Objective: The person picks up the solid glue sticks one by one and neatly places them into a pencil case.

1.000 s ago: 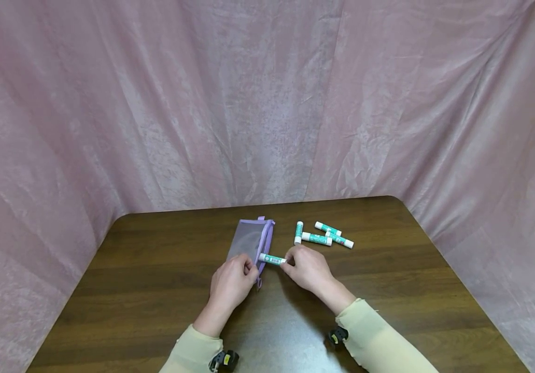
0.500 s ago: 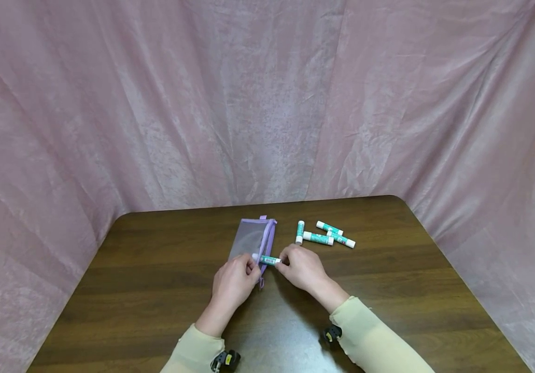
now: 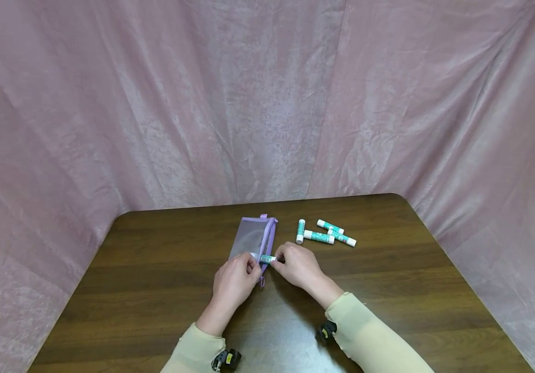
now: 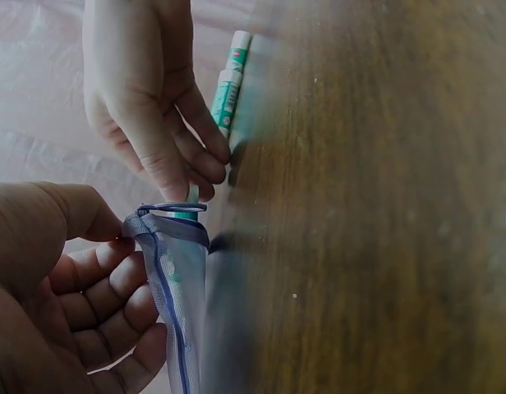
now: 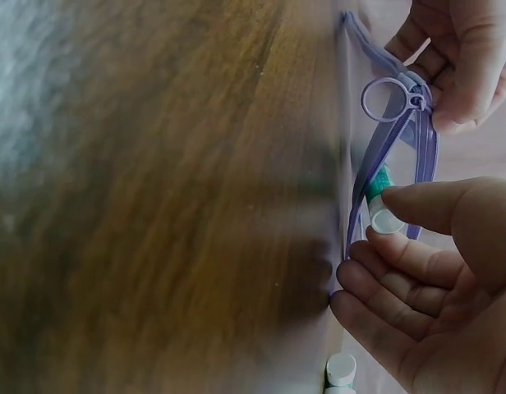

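A mesh zipper pouch [image 3: 249,235] with purple edging lies on the table, its zipper side to the right and standing apart. My left hand [image 3: 233,281] pinches the pouch's edge near the zipper's front end. Between thumb and fingertips, my right hand [image 3: 300,267] holds the white end of a green-and-white glue stick [image 3: 267,259]. The glue stick's other end is inside the pouch opening, showing faintly through the mesh. In the right wrist view, the white end [image 5: 386,219] sits between the zipper's two edges, below a purple ring pull [image 5: 384,98].
Several more glue sticks [image 3: 319,237] lie loosely grouped on the brown wooden table [image 3: 155,290], beyond and right of my right hand. One glue stick [image 3: 300,231] points away from me, closest to the pouch. A pink curtain [image 3: 267,103] hangs behind the table.
My right hand has moved left, sliding the glue stick through the zipper opening, so less of it shows outside the pouch. My left hand keeps its grip on the pouch.
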Demonstrator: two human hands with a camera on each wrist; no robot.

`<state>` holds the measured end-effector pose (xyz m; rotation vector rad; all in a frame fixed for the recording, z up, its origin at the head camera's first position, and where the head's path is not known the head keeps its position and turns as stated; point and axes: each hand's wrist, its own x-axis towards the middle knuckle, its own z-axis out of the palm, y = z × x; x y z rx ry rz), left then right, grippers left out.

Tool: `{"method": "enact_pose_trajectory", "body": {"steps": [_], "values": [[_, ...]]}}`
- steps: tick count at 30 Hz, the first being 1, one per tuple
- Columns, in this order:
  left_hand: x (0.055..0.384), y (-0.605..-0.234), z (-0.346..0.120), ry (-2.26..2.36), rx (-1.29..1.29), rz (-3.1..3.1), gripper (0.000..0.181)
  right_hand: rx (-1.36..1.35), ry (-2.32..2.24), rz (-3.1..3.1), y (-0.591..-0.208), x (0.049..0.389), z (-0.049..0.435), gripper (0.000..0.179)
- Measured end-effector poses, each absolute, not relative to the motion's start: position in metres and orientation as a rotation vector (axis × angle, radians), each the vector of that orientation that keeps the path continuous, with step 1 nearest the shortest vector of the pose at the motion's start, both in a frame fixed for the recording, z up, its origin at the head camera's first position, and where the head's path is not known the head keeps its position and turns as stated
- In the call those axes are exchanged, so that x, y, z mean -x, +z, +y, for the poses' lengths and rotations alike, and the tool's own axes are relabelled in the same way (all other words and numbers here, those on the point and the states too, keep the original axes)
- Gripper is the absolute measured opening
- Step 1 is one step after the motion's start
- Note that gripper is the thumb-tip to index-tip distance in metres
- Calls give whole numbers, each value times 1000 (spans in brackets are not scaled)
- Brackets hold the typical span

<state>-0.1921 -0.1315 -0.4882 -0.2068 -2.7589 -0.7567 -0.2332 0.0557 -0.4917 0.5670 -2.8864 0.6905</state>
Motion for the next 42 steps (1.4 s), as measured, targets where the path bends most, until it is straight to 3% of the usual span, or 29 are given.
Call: {"method": "enact_pose_trajectory", "body": {"steps": [42], "values": [[193,-489,-131,-780,228,-2752,19,-602,821,-2940,-493,245,40,14]]}}
